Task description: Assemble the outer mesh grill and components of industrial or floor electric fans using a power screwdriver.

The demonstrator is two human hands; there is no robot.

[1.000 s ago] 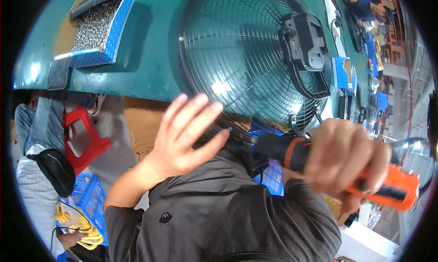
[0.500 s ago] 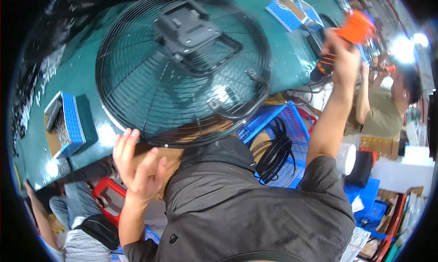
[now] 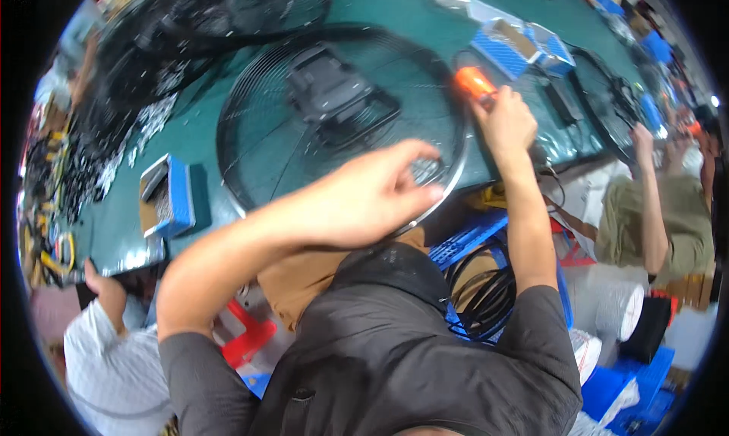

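Orange-and-black power driver (image 3: 474, 81) has come in from well right of the fan to just beside its rim, and the left hand (image 3: 368, 208) has swung from the fan's left edge across its near side. Fan (image 3: 338, 102): large, round, black wire cage, thin concentric rings with radial spokes, green surface showing through; near rim catches a bright silvery glare. Boxy dark-grey motor housing (image 3: 323, 75) at its middle, looped black handle (image 3: 383, 117) beside it, both a bit blurred. It lies flat on the shiny green table (image 3: 118, 216), at the near edge. Left grip is spread, thumb apart from the fingers, over the near rim; can't tell if touching. Right hand (image 3: 509, 125) is wrapped around the driver; bit end hidden. Blue-and-white cardboard box (image 3: 178, 197) of small metal parts sits left of the fan.
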